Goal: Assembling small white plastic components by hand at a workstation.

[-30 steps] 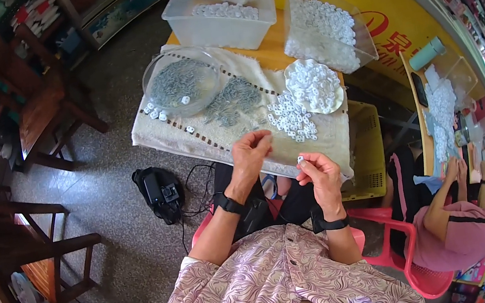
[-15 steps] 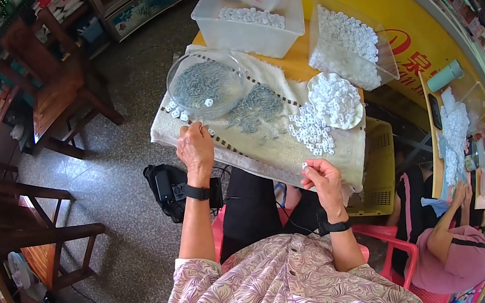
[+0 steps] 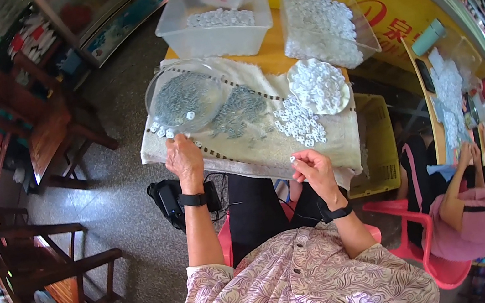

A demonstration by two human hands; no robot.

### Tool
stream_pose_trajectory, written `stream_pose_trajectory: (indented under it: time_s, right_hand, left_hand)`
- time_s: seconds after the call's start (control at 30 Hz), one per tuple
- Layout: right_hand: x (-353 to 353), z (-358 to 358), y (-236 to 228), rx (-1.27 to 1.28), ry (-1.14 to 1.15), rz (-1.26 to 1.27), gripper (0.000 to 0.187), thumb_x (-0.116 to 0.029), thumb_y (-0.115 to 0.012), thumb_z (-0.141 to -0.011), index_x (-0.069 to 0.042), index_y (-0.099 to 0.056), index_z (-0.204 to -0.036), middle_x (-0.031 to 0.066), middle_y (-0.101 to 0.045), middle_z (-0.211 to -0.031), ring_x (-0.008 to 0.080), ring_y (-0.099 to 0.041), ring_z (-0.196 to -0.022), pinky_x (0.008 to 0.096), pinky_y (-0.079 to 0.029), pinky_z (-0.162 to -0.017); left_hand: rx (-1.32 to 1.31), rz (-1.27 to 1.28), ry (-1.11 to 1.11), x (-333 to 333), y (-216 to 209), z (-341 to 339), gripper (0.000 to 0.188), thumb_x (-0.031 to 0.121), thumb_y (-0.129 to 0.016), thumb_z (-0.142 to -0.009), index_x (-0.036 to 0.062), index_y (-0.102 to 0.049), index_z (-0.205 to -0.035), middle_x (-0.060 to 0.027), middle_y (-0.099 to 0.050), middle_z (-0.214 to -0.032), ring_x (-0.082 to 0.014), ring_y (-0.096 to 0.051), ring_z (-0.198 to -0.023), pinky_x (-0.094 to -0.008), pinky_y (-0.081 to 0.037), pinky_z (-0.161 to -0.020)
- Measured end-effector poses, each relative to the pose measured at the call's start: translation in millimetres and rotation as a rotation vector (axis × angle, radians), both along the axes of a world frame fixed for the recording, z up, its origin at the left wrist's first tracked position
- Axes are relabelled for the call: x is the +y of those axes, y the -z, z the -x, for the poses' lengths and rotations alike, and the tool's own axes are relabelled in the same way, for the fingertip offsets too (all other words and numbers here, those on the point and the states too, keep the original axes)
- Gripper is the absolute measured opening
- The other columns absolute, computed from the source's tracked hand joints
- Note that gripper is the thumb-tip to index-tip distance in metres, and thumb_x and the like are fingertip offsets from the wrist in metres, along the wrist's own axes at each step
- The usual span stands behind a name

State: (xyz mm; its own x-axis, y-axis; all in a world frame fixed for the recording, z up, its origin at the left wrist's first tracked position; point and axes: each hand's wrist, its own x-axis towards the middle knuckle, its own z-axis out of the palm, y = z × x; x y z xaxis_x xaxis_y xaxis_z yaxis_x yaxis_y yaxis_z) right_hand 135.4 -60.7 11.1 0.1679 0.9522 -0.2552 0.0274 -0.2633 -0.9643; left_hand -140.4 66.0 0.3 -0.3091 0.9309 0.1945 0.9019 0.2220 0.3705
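Note:
My right hand [image 3: 316, 171], at the cloth's near edge, pinches a small white plastic piece [image 3: 292, 159] between thumb and forefinger. My left hand [image 3: 185, 158] is closed at the left side of the cloth [image 3: 249, 155], its fingertips beside a few loose white pieces [image 3: 160, 129]. What those fingers hold, if anything, is hidden. Just beyond it stands a round clear tray [image 3: 149, 101] with thin grey metal pieces [image 3: 180, 98] and one white piece inside. More metal pieces [image 3: 240, 110] lie heaped mid-cloth. To their right, white pieces [image 3: 301, 122] spread out before a heaped round dish [image 3: 340, 108].
A translucent tub [image 3: 200, 45] and a clear box [image 3: 367, 36] of white pieces stand at the back. A yellow crate [image 3: 379, 155] is below right. Another person [image 3: 465, 217] sits at a side table to the right. Wooden chairs [image 3: 55, 127] stand left.
My view has turned slightly, so the table things sit further left in the picture. Both hands keep nearly the same places against the cloth, and the right still pinches a white piece.

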Motion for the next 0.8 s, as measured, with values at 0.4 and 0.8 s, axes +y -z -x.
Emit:
stream_pose_trajectory:
  time_s: [0.4,0.8]
  right_hand:
    - [20,-6,2,-0.194,-0.032,-0.124,0.02,-0.009,-0.058,-0.086,0.005,-0.062,-0.1,0.0059,-0.064,-0.072,0.0094,-0.059,-0.056,0.0238,-0.047,-0.052]
    - [19,4,-10,-0.397,0.015,-0.321,0.016,-0.008,-0.064,-0.085,0.002,-0.064,-0.097,0.009,-0.066,-0.077,0.0139,-0.063,-0.064,0.0272,-0.049,-0.055]
  left_hand:
    - [0.011,0.026,0.04,-13,1,6,0.02,0.018,-0.052,-0.086,0.0004,-0.059,-0.088,-0.0227,-0.06,-0.093,-0.0417,-0.06,-0.088,-0.0508,-0.047,-0.073]
    - [-0.949,0.201,0.367,-76,-50,-19,0.014,0.013,-0.065,-0.086,-0.0002,-0.065,-0.088,-0.0008,-0.059,-0.066,-0.0086,-0.052,-0.06,-0.0249,-0.041,-0.053]
